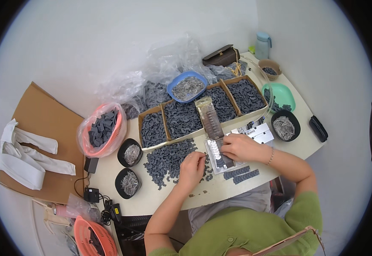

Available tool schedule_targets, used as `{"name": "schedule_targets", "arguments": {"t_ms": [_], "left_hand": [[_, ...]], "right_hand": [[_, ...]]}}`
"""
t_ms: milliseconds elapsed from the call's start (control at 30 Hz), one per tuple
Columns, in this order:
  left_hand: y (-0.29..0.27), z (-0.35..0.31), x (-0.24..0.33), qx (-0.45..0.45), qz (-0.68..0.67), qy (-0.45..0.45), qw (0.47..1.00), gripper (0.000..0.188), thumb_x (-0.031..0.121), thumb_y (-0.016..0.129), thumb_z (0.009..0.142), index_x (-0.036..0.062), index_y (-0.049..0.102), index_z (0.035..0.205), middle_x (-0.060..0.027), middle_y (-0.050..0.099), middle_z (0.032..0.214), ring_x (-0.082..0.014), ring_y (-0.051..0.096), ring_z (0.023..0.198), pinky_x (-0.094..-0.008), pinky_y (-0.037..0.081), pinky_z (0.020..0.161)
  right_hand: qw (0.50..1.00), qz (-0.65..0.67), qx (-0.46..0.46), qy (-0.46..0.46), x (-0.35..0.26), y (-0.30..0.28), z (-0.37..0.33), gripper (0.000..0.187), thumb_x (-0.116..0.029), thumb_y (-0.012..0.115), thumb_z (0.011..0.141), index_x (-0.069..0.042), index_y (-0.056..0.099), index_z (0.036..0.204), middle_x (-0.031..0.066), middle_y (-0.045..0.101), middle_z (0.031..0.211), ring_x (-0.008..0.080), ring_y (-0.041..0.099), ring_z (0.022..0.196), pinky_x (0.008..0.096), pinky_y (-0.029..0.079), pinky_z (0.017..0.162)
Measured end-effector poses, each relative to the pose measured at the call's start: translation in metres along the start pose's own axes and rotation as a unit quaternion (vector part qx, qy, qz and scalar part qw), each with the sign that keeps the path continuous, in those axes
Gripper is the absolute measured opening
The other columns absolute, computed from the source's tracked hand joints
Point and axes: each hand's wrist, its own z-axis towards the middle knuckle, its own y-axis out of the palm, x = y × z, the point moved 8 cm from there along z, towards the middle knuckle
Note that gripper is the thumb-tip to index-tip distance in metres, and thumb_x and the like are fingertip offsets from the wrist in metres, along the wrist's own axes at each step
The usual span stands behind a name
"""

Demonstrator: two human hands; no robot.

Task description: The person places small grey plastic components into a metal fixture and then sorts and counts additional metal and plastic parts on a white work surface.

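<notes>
My left hand (191,169) is closed in a pinch at the left edge of a small metal jig (215,167). A small dark grey plastic piece seems to show at its fingertips. My right hand (243,147) lies over the jig, its fingers bent and pressed together against it; whatever is under them is hidden. White or silvery slots run down the jig's left side. Behind it stands a clear, ribbed plastic cover (210,118). Just left of my left hand spreads a heap of small dark grey plastic pieces (167,161).
Cardboard trays (172,138) of grey pieces line the back. Metal pins fill a blue tray (169,90) and black bowls (120,160) (297,123). Grey strips (245,175) lie by the front edge. A pneumatic block (260,134), green bowl (289,91) and black case (318,129) stand right; a pink basket (118,135) left.
</notes>
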Motion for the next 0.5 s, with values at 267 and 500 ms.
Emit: {"name": "schedule_targets", "arguments": {"t_ms": [267, 500], "left_hand": [[0.004, 0.002, 0.003, -0.004, -0.012, 0.013, 1.000, 0.007, -0.001, 0.065, 0.082, -0.0007, 0.060, 0.088, -0.0120, 0.062, 0.081, -0.0241, 0.063, 0.069, -0.0317, 0.051, 0.061], [0.013, 0.013, 0.016, -0.031, -0.003, 0.043, 0.999, 0.010, -0.002, 0.063, 0.081, -0.0001, 0.057, 0.088, -0.0142, 0.061, 0.083, -0.0333, 0.060, 0.078, -0.0391, 0.049, 0.069]], "right_hand": [[0.981, -0.154, 0.021, -0.114, -0.036, 0.012, -0.011, 0.017, -0.014, 0.062, 0.068, -0.003, 0.062, 0.082, 0.0051, 0.051, 0.079, 0.0197, 0.054, 0.073, 0.0304, 0.047, 0.063], [0.943, -0.287, -0.031, -0.167, -0.061, 0.022, -0.017, 0.009, -0.014, 0.060, 0.062, -0.005, 0.059, 0.064, 0.0052, 0.048, 0.074, 0.0209, 0.050, 0.073, 0.0304, 0.043, 0.062]]}}
